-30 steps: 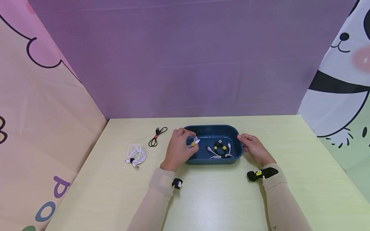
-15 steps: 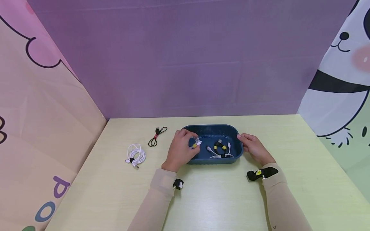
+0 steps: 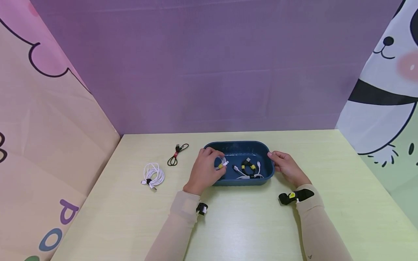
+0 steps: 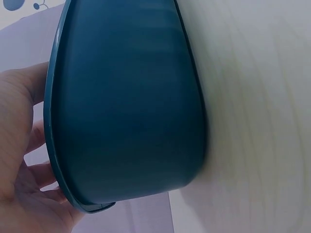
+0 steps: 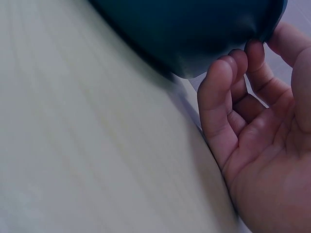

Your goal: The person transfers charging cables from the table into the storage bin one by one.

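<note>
Bin walls [image 3: 240, 182] obstruct — room above middle.

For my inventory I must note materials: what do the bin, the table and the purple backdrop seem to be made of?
Bin: probably plastic, smooth with a soft sheen; its rim catches light.
Table: possibly wood or wood-look laminate; pale surface with faint grain lines.
Backdrop: perhaps fabric or vinyl sheet, mostly matt; fold creases show.

Cables [image 3: 250, 176] lie in the bin [image 3: 241, 182] on the table [image 3: 241, 224], two cables [image 3: 158, 178] left of it
</note>
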{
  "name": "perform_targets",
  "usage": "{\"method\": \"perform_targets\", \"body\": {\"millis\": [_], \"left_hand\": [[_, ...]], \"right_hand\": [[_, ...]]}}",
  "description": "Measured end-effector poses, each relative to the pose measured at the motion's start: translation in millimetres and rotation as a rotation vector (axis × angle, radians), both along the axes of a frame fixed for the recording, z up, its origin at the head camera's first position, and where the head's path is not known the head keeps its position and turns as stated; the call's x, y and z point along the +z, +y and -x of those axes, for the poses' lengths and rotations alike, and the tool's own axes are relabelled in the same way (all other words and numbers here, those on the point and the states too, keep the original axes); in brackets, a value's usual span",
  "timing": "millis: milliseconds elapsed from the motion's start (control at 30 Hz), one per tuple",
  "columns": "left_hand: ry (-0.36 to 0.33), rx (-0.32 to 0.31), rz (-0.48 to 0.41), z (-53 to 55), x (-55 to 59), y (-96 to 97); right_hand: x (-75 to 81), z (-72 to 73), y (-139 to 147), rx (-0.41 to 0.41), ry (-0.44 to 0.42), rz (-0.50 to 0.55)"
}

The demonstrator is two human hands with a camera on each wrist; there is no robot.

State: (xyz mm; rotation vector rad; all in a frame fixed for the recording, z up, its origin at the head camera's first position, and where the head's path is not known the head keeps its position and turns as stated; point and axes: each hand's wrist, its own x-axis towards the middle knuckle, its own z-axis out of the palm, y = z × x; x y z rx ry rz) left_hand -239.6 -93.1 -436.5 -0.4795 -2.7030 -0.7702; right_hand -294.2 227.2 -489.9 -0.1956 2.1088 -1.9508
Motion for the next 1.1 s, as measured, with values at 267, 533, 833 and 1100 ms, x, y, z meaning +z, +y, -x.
{"method": "perform_targets", "body": {"millis": [267,533,833,1100], "left_hand": [[0.006,-0.012,0.016,0.1,0.3,-1.4],[-0.013,-0.048,0.020,-1.4,1.7,-1.9],[-0.051,-0.075,0.057,-0.4,5.6,-2.1],[-0.120,-0.099,0.106,6.3,11.9,-0.2]], "right_hand": [[0.9,0.1,-1,-0.003,0.006,0.000],[0.5,0.5,-2,-0.011,0.018,-0.002],[-0.4,0.6,-1,-0.024,0.012,-0.011],[-1.4,1.6,0,-0.027,0.018,-0.047]]}}
